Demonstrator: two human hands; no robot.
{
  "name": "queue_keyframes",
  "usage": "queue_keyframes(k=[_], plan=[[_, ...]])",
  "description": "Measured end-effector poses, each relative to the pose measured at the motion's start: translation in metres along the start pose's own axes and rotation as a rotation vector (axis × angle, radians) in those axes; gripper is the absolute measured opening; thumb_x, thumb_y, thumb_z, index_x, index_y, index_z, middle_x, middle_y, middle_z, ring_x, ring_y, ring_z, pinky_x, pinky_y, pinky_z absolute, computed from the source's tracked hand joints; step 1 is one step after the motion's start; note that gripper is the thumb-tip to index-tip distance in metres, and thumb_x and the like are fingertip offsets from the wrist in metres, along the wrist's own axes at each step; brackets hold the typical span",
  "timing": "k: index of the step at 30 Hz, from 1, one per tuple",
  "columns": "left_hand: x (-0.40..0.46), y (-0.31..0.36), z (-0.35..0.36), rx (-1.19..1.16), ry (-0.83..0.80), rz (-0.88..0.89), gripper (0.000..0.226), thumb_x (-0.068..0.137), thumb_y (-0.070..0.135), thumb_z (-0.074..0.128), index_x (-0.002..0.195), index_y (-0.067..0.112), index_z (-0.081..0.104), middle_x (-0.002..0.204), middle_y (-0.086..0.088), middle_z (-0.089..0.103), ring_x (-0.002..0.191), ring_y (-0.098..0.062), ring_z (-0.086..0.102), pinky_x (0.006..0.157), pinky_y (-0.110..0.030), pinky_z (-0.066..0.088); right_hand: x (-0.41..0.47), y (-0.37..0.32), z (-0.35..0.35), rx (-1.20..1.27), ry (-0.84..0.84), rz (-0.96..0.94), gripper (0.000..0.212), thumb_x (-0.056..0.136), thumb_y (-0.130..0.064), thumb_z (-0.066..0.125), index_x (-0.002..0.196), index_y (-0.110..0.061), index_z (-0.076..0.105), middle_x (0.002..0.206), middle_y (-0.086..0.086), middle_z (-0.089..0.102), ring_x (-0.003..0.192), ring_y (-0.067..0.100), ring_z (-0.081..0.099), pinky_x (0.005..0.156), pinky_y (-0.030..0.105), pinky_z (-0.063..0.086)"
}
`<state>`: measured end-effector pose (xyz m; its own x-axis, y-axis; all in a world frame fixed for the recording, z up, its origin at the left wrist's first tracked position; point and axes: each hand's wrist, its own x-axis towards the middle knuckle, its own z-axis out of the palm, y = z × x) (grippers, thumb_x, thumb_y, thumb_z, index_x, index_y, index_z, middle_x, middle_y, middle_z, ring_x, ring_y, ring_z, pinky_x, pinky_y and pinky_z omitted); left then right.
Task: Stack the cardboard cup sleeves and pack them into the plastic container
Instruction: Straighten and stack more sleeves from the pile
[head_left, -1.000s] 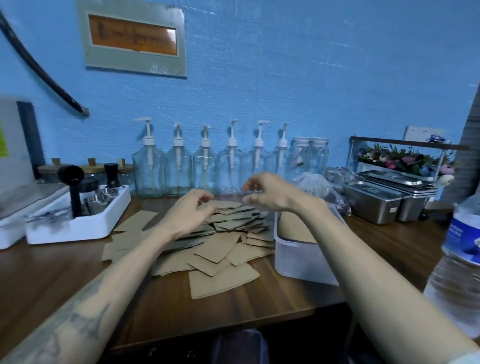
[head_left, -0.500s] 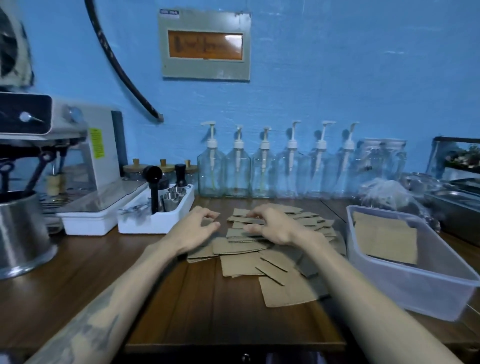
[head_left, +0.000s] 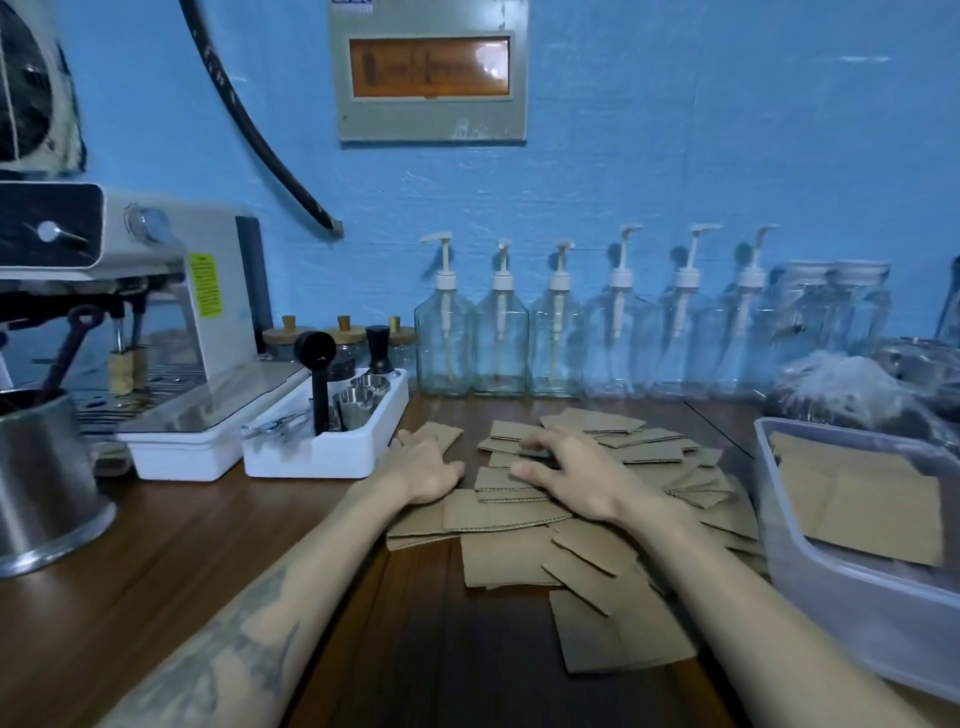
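Wooden counter (head_left: 156, 561) below a blue wall carried most cardboard sleeves (head_left: 587, 561) loose and overlapping, long axes chiefly left-right; few lay flat inside the plastic container (head_left: 810, 587) at right, so packing appeared barely begun. Left hand (head_left: 423, 465) and right hand (head_left: 576, 475) rested spread upon the pile, gripping nothing.

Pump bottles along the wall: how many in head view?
6 clear glass pump bottles with white pumps, in one row against the blue wall. The right three are blurred; jars beyond may hide more.
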<state>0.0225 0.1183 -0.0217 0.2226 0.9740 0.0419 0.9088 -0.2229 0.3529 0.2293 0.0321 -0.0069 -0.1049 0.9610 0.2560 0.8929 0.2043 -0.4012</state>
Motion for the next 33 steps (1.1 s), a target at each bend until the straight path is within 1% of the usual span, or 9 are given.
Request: queue_keyframes(k=[4,7,12,15,19,23,26,30,33], plan=[[0.001,-0.003,-0.002,-0.001,0.073,0.029,0.043,0.096,0.038,0.051,0.130,0.012,0.051,0.135,-0.016,0.051,0.125,-0.034,0.047,0.103,-0.042,0.042,0.000,0.000,0.001,-0.029,-0.008,0.000,0.055,0.094,-0.051,0.055,0.138,-0.018,0.053,0.141,0.004,0.054,0.133,0.023,0.045,0.111,0.037,0.036],[0.000,-0.006,-0.005,-0.081,0.127,0.071,0.037,0.093,0.027,0.060,0.127,0.014,0.056,0.133,-0.012,0.057,0.124,-0.030,0.050,0.104,-0.037,0.042,-0.002,0.001,0.000,-0.037,-0.003,0.007,0.053,0.093,-0.052,0.056,0.135,-0.020,0.054,0.138,0.004,0.056,0.132,0.024,0.045,0.110,0.040,0.037],[-0.004,-0.003,-0.009,-0.262,0.161,0.081,0.058,0.080,0.014,0.075,0.133,0.012,0.052,0.136,-0.007,0.057,0.129,-0.025,0.049,0.108,-0.036,0.040,-0.002,0.003,0.001,-0.033,0.006,0.009,0.053,0.093,-0.053,0.056,0.135,-0.021,0.054,0.141,0.007,0.053,0.137,0.022,0.040,0.112,0.042,0.035],[-0.012,0.002,-0.012,-0.203,0.257,0.213,0.073,0.075,0.008,0.076,0.141,0.016,0.045,0.140,-0.009,0.051,0.131,-0.028,0.043,0.109,-0.040,0.038,-0.001,0.003,0.001,-0.022,0.014,0.010,0.056,0.092,-0.053,0.056,0.138,-0.021,0.051,0.144,0.008,0.049,0.139,0.022,0.038,0.113,0.041,0.033],[-0.021,0.003,-0.016,-0.144,0.408,0.392,0.073,0.077,0.013,0.071,0.143,0.021,0.042,0.136,-0.004,0.041,0.128,-0.022,0.033,0.103,-0.030,0.032,-0.001,0.002,0.001,0.058,0.052,0.012,0.063,0.092,-0.050,0.059,0.144,-0.019,0.043,0.144,0.006,0.050,0.135,0.021,0.041,0.112,0.038,0.035],[-0.025,-0.004,-0.026,-0.113,0.511,0.487,0.067,0.079,0.019,0.068,0.141,0.022,0.044,0.134,-0.001,0.038,0.128,-0.019,0.034,0.105,-0.028,0.030,-0.002,0.002,0.001,0.123,0.095,0.018,0.065,0.091,-0.049,0.061,0.145,-0.022,0.039,0.140,0.005,0.051,0.132,0.021,0.044,0.110,0.035,0.035],[-0.027,-0.011,-0.031,-0.117,0.586,0.512,0.060,0.081,0.022,0.068,0.137,0.022,0.048,0.133,0.002,0.037,0.125,-0.019,0.039,0.103,-0.029,0.034,-0.001,0.002,0.002,0.125,0.097,0.013,0.065,0.091,-0.048,0.062,0.146,-0.022,0.038,0.136,0.001,0.052,0.129,0.019,0.046,0.107,0.033,0.036],[-0.034,-0.011,-0.033,-0.167,0.598,0.544,0.053,0.082,0.019,0.068,0.133,0.019,0.053,0.130,0.000,0.041,0.122,-0.019,0.042,0.102,-0.029,0.035,-0.001,0.001,0.003,0.137,0.093,0.000,0.071,0.088,-0.046,0.066,0.148,-0.025,0.033,0.137,0.000,0.050,0.129,0.014,0.045,0.102,0.027,0.034],[-0.041,-0.004,-0.030,-0.160,0.542,0.649,0.051,0.083,0.014,0.069,0.132,0.016,0.056,0.130,-0.002,0.044,0.124,-0.017,0.041,0.107,-0.029,0.034,-0.001,0.001,0.002,0.140,0.094,-0.009,0.082,0.085,-0.042,0.071,0.151,-0.027,0.025,0.145,0.003,0.043,0.133,0.020,0.042,0.110,0.035,0.035]])
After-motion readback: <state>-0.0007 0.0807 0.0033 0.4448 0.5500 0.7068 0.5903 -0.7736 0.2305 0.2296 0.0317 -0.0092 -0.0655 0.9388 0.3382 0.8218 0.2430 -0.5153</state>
